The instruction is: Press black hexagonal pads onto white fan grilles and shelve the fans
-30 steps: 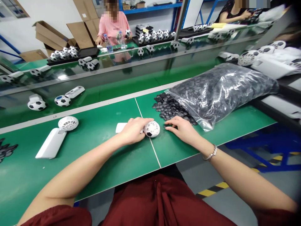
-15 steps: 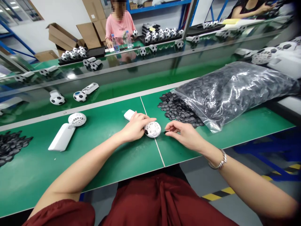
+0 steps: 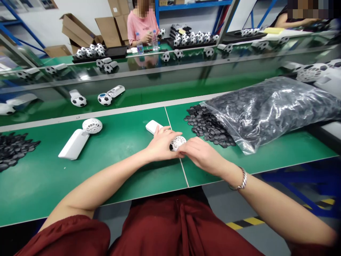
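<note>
The right hand (image 3: pixel 198 153) has moved in to the round head (image 3: pixel 178 143) of the white gadget (image 3: pixel 153 127). Half a second ago it was a little way off to the right, with a small black bit in its fingers. Now its fingers are closed in a pinch at the near side of the head. I cannot tell if the black bit is still between them.

The left hand (image 3: pixel 161 144) grips the white gadget, with its fingers curled around the head. The gadget lies on the green table (image 3: pixel 119 170), by the thin white line. Its handle pokes out past the left hand, and one black patch (image 3: pixel 171 146) shows on the head, which is full of holes.

To the right is a pile of black bits (image 3: pixel 210 126), next to the mouth of a big clear bag (image 3: pixel 269 110) with lots more inside. On the left side of the table lies another white gadget (image 3: pixel 73 144), and a second black pile (image 3: pixel 16 149) sits at the far left. Past the table's pale edge are two gadgets with soccer ball heads (image 3: pixel 105 99).
</note>
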Action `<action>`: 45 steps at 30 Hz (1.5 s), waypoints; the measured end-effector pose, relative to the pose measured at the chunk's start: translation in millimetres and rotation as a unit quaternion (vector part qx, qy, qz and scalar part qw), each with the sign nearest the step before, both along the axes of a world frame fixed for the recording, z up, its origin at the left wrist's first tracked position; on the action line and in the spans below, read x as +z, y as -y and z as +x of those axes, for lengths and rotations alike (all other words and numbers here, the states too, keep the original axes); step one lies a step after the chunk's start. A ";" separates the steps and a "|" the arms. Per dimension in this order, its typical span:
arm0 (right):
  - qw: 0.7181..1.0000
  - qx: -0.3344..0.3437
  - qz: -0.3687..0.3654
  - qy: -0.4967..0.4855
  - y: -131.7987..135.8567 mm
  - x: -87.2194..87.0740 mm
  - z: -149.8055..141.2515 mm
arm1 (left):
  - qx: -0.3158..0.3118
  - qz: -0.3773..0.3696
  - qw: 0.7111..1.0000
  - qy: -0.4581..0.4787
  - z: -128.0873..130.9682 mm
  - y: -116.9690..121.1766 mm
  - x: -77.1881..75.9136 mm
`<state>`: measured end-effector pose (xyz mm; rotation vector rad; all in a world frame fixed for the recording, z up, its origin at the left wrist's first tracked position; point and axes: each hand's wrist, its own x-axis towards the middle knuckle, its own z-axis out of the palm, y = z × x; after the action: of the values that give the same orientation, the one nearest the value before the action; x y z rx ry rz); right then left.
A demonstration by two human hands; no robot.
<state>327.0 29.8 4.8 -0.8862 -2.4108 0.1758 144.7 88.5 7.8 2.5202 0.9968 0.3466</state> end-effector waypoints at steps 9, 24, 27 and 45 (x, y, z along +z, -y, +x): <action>0.978 -0.092 -0.118 -0.142 -5.4 -13.2 2.5 | -0.003 -0.007 1.000 0.024 -4.0 1.5 -2.5; 0.920 -0.157 -0.246 -0.262 -1.2 -26.1 -7.4 | -0.022 -0.003 0.997 0.077 -0.3 -0.7 0.2; 0.919 -0.161 -0.258 -0.252 -5.1 -28.8 -4.2 | -0.028 0.002 0.997 0.075 -1.7 -0.3 1.2; 0.958 -0.267 -0.072 0.070 -44.4 -22.7 64.0 | -0.070 -0.108 0.989 0.074 -16.8 1.0 4.1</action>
<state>391.0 74.2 -17.9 -1.6275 -2.2039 0.0837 128.0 87.5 12.0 2.3157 0.7524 0.3572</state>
